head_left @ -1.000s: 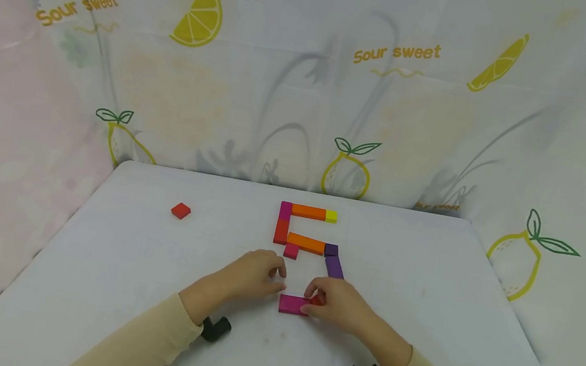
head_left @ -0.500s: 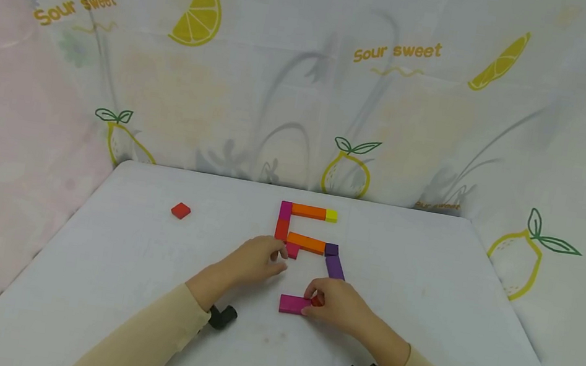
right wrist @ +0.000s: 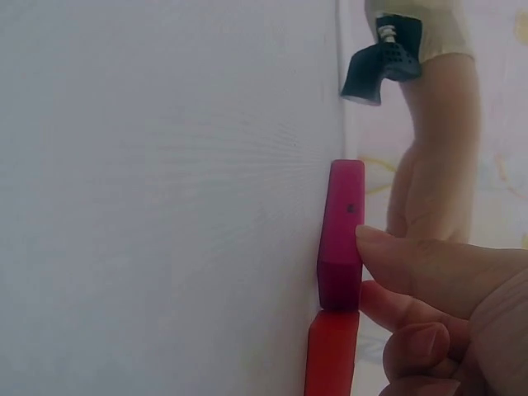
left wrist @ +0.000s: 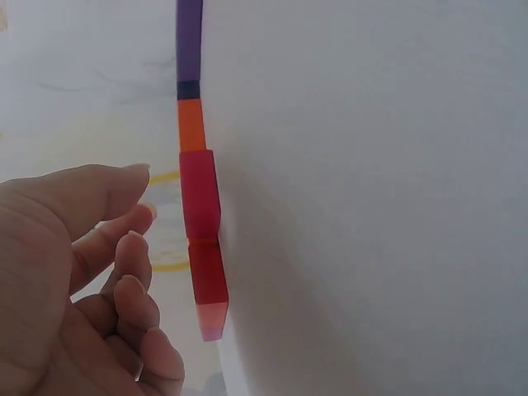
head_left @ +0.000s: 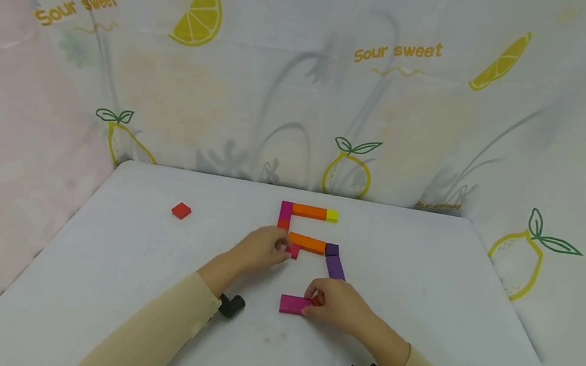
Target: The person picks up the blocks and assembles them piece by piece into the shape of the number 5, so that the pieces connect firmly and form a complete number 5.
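My left hand (head_left: 261, 247) hovers with loosely bent fingers and nothing in its grasp. Its fingertips are near a small pink-red block (head_left: 294, 251), and a gap separates them in the left wrist view. Partly hidden behind that hand is a red block (head_left: 283, 224). My right hand (head_left: 340, 302) pinches a magenta block (head_left: 294, 305) lying flat on the table, thumb on the near side and finger on the far side. A red block (left wrist: 208, 276) shows in the left wrist view. Another red block (right wrist: 332, 355) adjoins the magenta one, mostly covered by the right hand in the head view.
Orange blocks (head_left: 309, 211), a yellow block (head_left: 331, 216), a dark purple block (head_left: 332, 250) and a purple block (head_left: 335, 267) form an angular line. A lone red block (head_left: 181, 210) lies at the left on the white table (head_left: 105, 281). Behind hangs a lemon-print cloth (head_left: 259, 103).
My left hand has moved away from beside the magenta block, up the table to the pink-red block, now covering part of the red block. The right hand and the magenta block stay put.
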The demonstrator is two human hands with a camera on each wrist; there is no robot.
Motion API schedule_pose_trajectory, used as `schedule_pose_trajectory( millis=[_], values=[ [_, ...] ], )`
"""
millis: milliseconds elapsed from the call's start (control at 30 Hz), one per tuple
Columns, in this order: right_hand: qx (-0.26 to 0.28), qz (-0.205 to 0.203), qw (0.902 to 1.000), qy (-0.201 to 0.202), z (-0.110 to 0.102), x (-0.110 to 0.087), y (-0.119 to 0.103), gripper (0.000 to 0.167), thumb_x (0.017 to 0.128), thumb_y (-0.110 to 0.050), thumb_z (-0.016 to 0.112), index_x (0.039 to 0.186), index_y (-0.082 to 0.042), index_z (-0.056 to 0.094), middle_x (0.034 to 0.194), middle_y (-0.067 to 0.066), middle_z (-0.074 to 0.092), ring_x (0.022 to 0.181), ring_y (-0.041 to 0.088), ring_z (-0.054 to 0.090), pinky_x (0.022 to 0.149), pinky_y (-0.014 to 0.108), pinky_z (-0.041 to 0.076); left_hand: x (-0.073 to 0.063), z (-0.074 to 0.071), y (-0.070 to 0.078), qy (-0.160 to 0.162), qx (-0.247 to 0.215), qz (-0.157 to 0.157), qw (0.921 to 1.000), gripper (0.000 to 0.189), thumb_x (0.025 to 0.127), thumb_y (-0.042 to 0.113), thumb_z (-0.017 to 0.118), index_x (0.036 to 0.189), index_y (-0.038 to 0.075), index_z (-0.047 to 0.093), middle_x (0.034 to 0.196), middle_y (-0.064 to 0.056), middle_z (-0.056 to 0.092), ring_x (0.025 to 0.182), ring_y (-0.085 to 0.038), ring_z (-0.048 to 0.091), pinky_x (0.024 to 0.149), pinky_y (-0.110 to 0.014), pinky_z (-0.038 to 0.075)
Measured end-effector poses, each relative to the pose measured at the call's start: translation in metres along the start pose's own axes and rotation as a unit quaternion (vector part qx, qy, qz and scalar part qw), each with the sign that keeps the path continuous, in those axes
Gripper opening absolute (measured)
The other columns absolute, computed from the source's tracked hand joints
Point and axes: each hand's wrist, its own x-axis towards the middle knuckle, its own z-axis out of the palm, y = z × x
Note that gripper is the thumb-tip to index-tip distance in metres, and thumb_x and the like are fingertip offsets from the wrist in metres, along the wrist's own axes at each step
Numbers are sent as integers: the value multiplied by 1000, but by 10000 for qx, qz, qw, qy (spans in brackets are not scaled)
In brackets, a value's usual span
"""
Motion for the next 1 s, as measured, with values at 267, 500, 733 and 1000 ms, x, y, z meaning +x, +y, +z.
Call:
schedule_pose_trajectory(
  millis=[267, 500, 733, 1000],
  values=[
    [41, -32, 10000, 28, 0, -1, -1, 20, 82, -24, 84, 95, -16, 71, 68, -6, 53, 67, 12, 50, 60, 26, 40, 12, 0, -1, -46, -187, -8, 9998, 15, 92, 23, 74, 102, 13, 67, 80, 0, 57, 74, -17, 54, 65, -27, 47],
    [27, -7, 10000, 25, 0, -1, -1, 20, 82, -23, 84, 93, -16, 70, 68, -6, 53, 68, 12, 50, 60, 26, 39, 15, 1, 1, -69, -123, -78, 9999, 17, 91, 23, 75, 102, 12, 67, 76, -1, 56, 71, -16, 52, 63, -26, 45],
    [32, -38, 10000, 28, 0, -1, -2, 19, 82, -22, 84, 92, -15, 70, 68, -5, 52, 67, 13, 49, 59, 26, 38, 16, 2, 1, -141, -94, -147, 9997, 20, 91, 24, 76, 105, 11, 67, 77, -1, 57, 73, -17, 53, 67, -27, 46],
    [71, -20, 10000, 22, 0, 0, 0, 19, 82, -22, 84, 92, -16, 69, 65, -6, 51, 64, 11, 48, 57, 25, 37, 18, 4, 0, -111, 8, -109, 9999, 23, 92, 24, 75, 108, 11, 66, 78, -1, 56, 74, -16, 52, 67, -27, 46]
  ],
)
